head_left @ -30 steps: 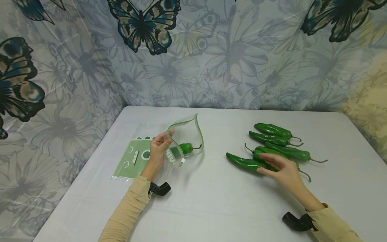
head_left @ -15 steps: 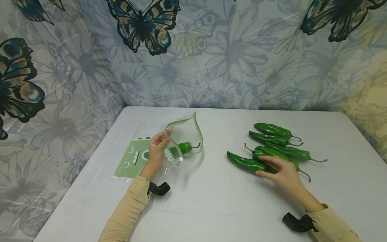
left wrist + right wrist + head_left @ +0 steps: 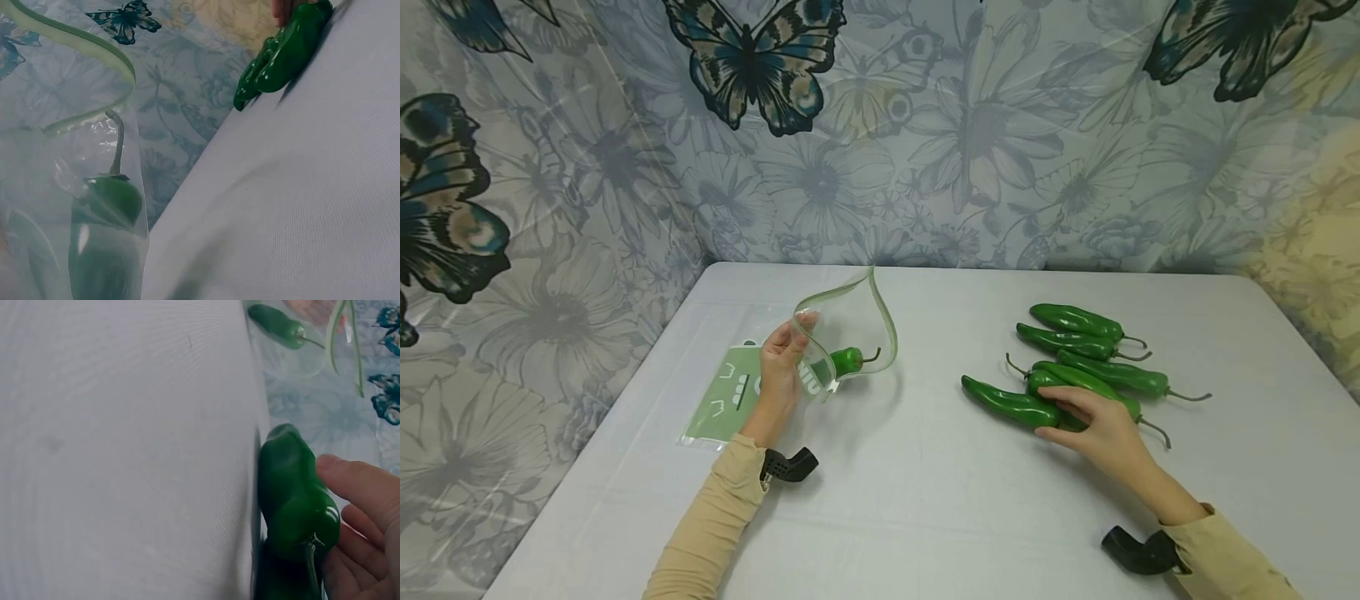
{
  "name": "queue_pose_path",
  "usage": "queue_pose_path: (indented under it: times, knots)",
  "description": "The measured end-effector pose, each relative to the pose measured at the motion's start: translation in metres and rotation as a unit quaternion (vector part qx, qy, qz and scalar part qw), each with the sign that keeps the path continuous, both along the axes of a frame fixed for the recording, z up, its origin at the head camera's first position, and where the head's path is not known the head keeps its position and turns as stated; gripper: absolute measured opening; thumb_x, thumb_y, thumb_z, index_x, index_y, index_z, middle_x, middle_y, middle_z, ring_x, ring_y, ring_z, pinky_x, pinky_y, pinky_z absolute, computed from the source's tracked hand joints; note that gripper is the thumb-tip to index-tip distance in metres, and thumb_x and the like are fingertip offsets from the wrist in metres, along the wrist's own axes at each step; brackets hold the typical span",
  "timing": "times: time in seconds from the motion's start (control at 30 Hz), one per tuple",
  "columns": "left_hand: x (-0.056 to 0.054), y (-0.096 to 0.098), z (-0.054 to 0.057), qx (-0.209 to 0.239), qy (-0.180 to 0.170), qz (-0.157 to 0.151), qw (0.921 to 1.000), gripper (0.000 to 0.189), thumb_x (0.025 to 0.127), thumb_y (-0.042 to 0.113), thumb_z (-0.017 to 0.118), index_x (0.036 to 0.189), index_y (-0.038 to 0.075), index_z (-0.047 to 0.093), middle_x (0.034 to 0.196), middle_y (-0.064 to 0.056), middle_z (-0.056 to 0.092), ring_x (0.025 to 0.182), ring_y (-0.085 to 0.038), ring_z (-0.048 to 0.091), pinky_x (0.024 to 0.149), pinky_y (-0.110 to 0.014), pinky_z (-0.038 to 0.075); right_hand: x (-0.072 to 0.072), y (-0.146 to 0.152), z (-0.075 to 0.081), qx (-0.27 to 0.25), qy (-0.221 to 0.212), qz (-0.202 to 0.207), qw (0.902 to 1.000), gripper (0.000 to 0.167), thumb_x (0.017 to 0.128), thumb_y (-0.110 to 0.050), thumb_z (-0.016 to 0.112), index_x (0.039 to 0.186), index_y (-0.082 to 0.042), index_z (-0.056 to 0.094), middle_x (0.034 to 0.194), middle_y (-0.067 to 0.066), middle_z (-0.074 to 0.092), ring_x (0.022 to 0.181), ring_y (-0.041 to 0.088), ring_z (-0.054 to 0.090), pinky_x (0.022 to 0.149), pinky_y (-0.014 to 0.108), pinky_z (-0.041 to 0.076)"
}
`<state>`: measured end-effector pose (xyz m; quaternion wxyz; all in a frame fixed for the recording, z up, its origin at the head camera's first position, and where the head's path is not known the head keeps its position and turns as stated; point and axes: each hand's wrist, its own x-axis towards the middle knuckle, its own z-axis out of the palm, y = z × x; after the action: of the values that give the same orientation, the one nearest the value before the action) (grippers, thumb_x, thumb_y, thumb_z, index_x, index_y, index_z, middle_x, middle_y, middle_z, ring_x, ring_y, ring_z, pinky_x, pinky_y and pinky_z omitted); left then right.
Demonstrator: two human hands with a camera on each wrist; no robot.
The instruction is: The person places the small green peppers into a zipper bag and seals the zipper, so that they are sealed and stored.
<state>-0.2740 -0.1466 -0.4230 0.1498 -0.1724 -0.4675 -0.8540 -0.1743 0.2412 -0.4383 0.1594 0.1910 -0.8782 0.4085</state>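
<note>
My left hand pinches the near rim of a clear zip bag with a green seal and a green cartoon print. Its mouth gapes to the right. One green pepper lies inside, stem toward the opening; the left wrist view shows that pepper through the plastic. On the right, my right hand has thumb and fingers on either side of the nearest loose green pepper. In the right wrist view the thumb meets the flank of this pepper, and the other fingers are partly hidden behind it.
Several more green peppers lie grouped just beyond my right hand, stems mostly rightward. All rests on a white-covered table. A floral fabric backdrop with butterflies rises behind and at the left. Black camera mounts sit on both wrists.
My left hand has drifted slightly left with the bag, whose mouth has tipped up and leftward. The right thumb and fingers have settled around the nearest pepper, which has barely shifted.
</note>
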Motion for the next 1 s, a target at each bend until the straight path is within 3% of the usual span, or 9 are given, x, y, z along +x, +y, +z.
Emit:
queue_pose_path:
  times: [0.2, 0.37, 1.0]
  knots:
    - [-0.0002, -0.0005, 0.0023, 0.006, -0.014, 0.002, 0.9999, 0.031, 0.063, 0.023, 0.077, 0.09, 0.011, 0.07, 0.094, -0.002, 0.067, 0.1, -0.018, 0.057, 0.099, -0.034, 0.028, -0.002, 0.0001, 0.0027, 0.08, 0.064, 0.013, 0.9946, 0.054, 0.053, -0.003, 0.084, 0.103, 0.0, 0.064, 0.102, 0.011, 0.063, 0.096, 0.012, 0.055, 0.08, 0.005, 0.034]
    - [0.0003, -0.0003, 0.0033, 0.009, -0.014, 0.006, 0.9999, 0.032, 0.062, 0.024, 0.078, 0.091, 0.011, 0.07, 0.094, -0.002, 0.067, 0.1, -0.018, 0.058, 0.099, -0.036, 0.026, -0.0032, 0.0002, 0.0036, 0.128, 0.097, 0.032, 0.9865, 0.058, 0.05, -0.003, 0.084, 0.104, 0.0, 0.062, 0.102, 0.011, 0.062, 0.093, 0.029, 0.056, 0.083, 0.009, 0.034]
    - [-0.0001, -0.0015, 0.0038, 0.017, -0.012, 0.004, 0.9998, 0.031, 0.062, 0.022, 0.079, 0.09, 0.011, 0.07, 0.093, -0.003, 0.067, 0.098, -0.017, 0.059, 0.098, -0.034, 0.029, -0.002, 0.0, 0.0025, 0.137, 0.136, 0.054, 0.9797, 0.059, 0.047, 0.005, 0.083, 0.102, 0.002, 0.062, 0.101, 0.016, 0.062, 0.093, 0.033, 0.056, 0.089, 0.006, 0.026]
